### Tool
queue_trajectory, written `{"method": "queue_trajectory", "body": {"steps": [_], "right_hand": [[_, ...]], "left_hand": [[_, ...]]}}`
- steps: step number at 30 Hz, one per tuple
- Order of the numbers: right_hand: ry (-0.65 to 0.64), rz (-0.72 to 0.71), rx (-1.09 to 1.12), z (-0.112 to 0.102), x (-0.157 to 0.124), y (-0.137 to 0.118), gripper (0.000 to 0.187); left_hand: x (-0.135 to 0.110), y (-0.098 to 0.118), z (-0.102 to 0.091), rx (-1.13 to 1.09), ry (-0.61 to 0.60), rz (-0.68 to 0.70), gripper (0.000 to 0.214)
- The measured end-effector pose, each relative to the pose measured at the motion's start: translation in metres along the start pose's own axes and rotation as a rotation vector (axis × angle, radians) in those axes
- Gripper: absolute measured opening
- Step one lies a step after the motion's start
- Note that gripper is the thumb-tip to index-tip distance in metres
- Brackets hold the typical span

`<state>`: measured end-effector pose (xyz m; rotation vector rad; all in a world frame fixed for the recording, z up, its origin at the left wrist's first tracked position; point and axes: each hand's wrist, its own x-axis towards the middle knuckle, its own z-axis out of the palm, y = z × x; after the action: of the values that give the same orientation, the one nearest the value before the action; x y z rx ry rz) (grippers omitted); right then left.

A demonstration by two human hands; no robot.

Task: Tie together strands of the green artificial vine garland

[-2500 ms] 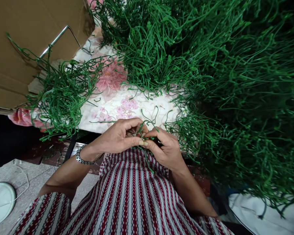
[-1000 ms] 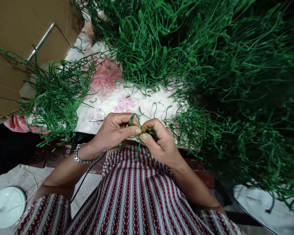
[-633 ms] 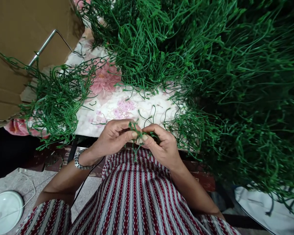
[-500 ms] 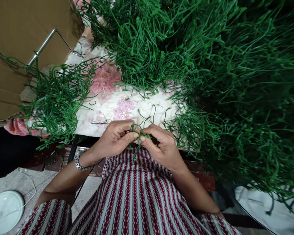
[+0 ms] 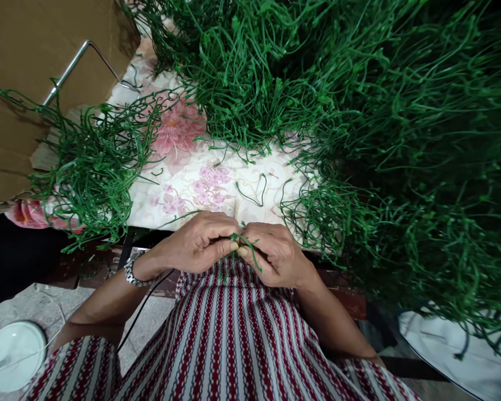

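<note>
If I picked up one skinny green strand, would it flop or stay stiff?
Probably bendy yet springy: the loose strand on the flowered cloth lies curved. Likely very light, being so thin; the left hand and right hand pinch the held strand with fingertips only. Pulled from the big heap, it may snag others, since they lie tangled.

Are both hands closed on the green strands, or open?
Closed: left hand and right hand pinch green strands between their fingertips.
</note>
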<state>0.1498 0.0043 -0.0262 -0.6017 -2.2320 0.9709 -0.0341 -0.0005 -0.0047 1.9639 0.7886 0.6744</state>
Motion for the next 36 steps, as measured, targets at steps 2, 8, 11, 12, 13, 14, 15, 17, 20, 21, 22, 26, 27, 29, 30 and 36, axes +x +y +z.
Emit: {"method": "queue_trajectory", "body": {"steps": [2,8,11,12,13,14,15,17,20,21,22,26,27,29,30,36], "right_hand": [[-0.009,-0.039,0.114,0.001,0.001,0.000,0.016],[-0.059,0.065,0.466,0.003,-0.001,-0.001,0.021],[-0.015,0.106,0.558,-0.003,-0.004,0.002,0.023],[0.003,0.110,0.523,-0.006,-0.003,0.002,0.021],[0.015,0.113,0.457,-0.008,-0.002,0.002,0.019],[0.018,0.114,0.379,-0.010,-0.001,0.002,0.016],[0.017,0.117,0.306,-0.012,0.001,0.001,0.014],[0.026,0.138,0.222,-0.010,0.004,-0.001,0.013],[0.130,0.259,0.242,0.002,0.005,-0.003,0.012],[0.171,0.311,0.280,0.006,0.004,-0.003,0.013],[0.205,0.358,0.330,0.011,0.003,-0.003,0.016],[0.237,0.473,0.560,0.022,0.001,-0.003,0.027],[0.229,0.487,0.602,0.023,0.002,-0.003,0.027],[0.206,0.494,0.647,0.021,0.003,-0.004,0.026],[0.195,0.489,0.642,0.020,0.003,-0.005,0.024],[0.165,0.277,0.371,0.015,0.003,-0.006,0.013]], "left_hand": [[0.000,0.001,-0.001,-0.060,-0.053,-0.012,0.026],[-0.004,0.000,0.001,-0.305,-0.145,-0.146,0.027],[-0.006,0.000,-0.001,-0.463,-0.039,-0.210,0.026],[-0.007,0.000,-0.002,-0.477,0.007,-0.206,0.023],[-0.006,-0.001,-0.002,-0.468,0.042,-0.190,0.020],[-0.006,-0.001,-0.003,-0.446,0.068,-0.173,0.016],[-0.005,-0.002,-0.002,-0.416,0.092,-0.159,0.013],[-0.003,-0.004,0.001,-0.344,0.156,-0.144,0.012],[-0.001,-0.006,0.010,-0.231,0.360,-0.105,0.013],[0.000,-0.007,0.013,-0.187,0.433,-0.086,0.013],[0.000,-0.008,0.017,-0.136,0.495,-0.067,0.012],[0.001,-0.011,0.026,0.134,0.617,-0.004,0.007],[0.001,-0.012,0.027,0.190,0.617,0.011,0.007],[0.001,-0.012,0.027,0.244,0.589,0.040,0.007],[0.001,-0.012,0.028,0.229,0.572,0.046,0.007],[0.002,-0.005,0.037,-0.260,0.639,-0.086,0.015]]}}
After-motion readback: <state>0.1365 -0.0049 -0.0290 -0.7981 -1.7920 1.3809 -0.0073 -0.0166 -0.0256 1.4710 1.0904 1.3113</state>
